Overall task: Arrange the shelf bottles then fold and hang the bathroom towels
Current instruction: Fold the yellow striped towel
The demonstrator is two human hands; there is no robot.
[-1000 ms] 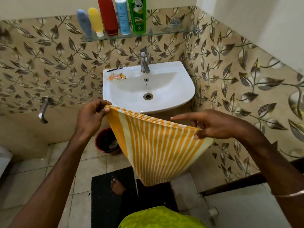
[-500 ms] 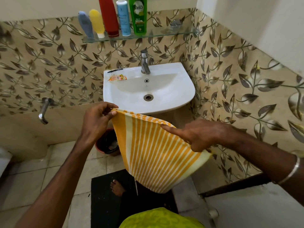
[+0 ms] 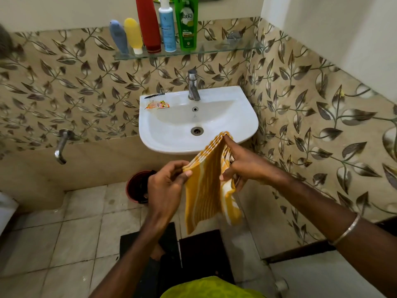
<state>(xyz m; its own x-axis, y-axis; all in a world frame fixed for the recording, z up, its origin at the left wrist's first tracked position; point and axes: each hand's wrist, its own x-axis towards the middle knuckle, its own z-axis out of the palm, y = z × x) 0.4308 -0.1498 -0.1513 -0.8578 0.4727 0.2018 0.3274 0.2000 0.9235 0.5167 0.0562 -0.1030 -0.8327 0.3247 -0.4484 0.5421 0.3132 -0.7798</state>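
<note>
The person stood before the sink [image 3: 247, 117] with a yellow-and-white striped towel [image 3: 206, 190] held up in the air between both hands, just in front of the sink's near rim and above the dark floor mat [image 3: 193, 254]. The left hand [image 3: 165, 186] pinched the stacked top corner nearest the body, thumb and fingers closed on the layered edge; the right hand [image 3: 242, 166] gripped the far side, its forefinger laid along the top fold toward the raised corner and its other fingers curled round the cloth lower down. The towel hung as a narrow, doubled strip, its lower end loose and a little skewed. To my eye the fold was midway, and doing it well meant lining up the layered edges at the top before pressing the crease, then running the right hand down the side so the bottom corners met squarely. The cloth looked soft and limp, so a slack pinch would likely let the layers slide apart. The bottles [image 3: 150, 29] stood in a row on the glass shelf [image 3: 214, 50] above, so that part appeared finished.
</note>
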